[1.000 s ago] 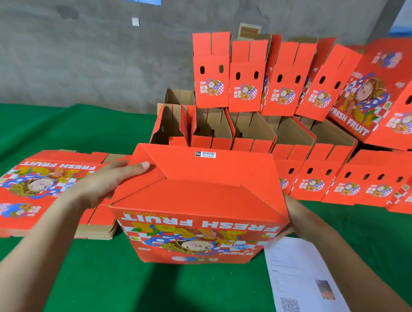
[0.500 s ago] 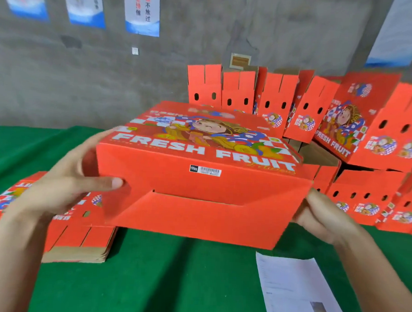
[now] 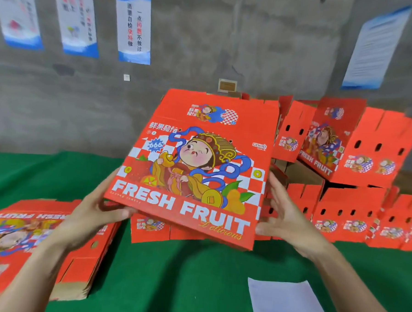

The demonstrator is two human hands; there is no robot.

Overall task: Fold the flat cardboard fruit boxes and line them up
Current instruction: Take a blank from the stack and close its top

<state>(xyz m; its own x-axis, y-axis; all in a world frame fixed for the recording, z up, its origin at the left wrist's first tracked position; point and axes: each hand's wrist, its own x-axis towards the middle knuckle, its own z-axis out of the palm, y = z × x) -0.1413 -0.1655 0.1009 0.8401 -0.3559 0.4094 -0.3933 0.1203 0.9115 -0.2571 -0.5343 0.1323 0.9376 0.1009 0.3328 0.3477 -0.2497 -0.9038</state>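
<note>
Head view shows the left hand (image 3: pixel 94 213) gripping the lower left corner of the folded box (image 3: pixel 194 169), with its fingers curled under the bottom edge. The right hand (image 3: pixel 284 213) lies flat against the right side wall, fingers straight, pressing and not clasping. Between them the box is held up in the air above the middle of the table (image 3: pixel 194 274), tilted so that its printed face looks at the camera.

I judge the box light and hollow: corrugated card, stiff along the folds but easy to dent on the wide faces, and the glossy print may slide under a flat palm. Holding it at corners and edges seems safest.

A stack of flat boxes (image 3: pixel 40 242) lies near the left edge, the rows of finished boxes (image 3: pixel 340 210) stand at the far right, and a sheet of paper (image 3: pixel 285 303) lies near the front edge.
</note>
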